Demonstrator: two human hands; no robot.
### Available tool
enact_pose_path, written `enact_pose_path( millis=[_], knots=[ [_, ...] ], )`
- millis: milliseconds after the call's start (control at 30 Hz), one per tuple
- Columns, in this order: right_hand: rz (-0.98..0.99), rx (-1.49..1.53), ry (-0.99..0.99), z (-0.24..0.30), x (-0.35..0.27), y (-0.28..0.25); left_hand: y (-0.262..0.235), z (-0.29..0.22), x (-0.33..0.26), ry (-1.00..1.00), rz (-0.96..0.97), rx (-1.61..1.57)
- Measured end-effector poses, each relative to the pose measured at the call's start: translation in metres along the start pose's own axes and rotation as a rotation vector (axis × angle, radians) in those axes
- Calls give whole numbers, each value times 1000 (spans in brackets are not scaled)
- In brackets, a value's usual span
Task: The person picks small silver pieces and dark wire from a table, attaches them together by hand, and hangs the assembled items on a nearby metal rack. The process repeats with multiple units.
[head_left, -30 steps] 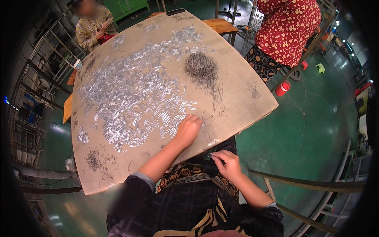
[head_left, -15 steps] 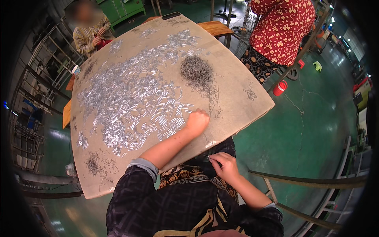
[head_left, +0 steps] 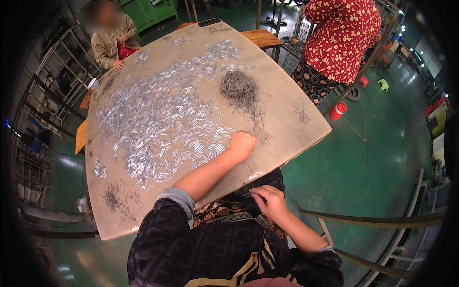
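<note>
A broad tan table (head_left: 296, 119) carries a wide spread of small shiny metal pieces (head_left: 158, 124) and a dark tangle of thin wires (head_left: 239, 88). The left hand (head_left: 241, 143) rests clenched at the spread's near edge; the right hand (head_left: 270, 201) pinches one fine wire (head_left: 252, 193) near the lap. These look light, stiff and slippery, best pinched mid-length

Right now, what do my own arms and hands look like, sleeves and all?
Both hands, left hand and right hand, are bare, no gloves. The dark patterned sleeve on the left arm is pushed up, showing a grey-blue cuff. The right arm's sleeve is pushed up too.
</note>
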State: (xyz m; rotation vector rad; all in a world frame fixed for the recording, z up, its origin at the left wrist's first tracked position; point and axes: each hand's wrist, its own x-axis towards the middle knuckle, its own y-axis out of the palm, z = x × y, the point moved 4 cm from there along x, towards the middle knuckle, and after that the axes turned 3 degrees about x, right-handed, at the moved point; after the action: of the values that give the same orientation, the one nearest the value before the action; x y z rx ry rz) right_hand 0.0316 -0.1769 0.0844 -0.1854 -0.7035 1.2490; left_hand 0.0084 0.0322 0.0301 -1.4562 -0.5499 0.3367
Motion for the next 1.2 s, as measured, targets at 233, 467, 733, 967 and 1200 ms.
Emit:
enact_pose_path(
  millis=[233,467,733,967,1200],
  knots=[
    [-40,-9,56,-8,-2,-1,-1,48,-33,-335,77,-989],
    [-65,-26,109,-15,-1,2,-47,-2,-106,-295,216,-1632],
    [-62,-20,130,-16,-2,3,-47,-25,-136,-210,192,-1540],
    [-64,-39,123,-16,-3,2,-48,-36,-140,-253,47,-1475],
    [-55,-65,91,-14,-4,0,-50,-40,-141,-171,-62,-1389]
  ],
)
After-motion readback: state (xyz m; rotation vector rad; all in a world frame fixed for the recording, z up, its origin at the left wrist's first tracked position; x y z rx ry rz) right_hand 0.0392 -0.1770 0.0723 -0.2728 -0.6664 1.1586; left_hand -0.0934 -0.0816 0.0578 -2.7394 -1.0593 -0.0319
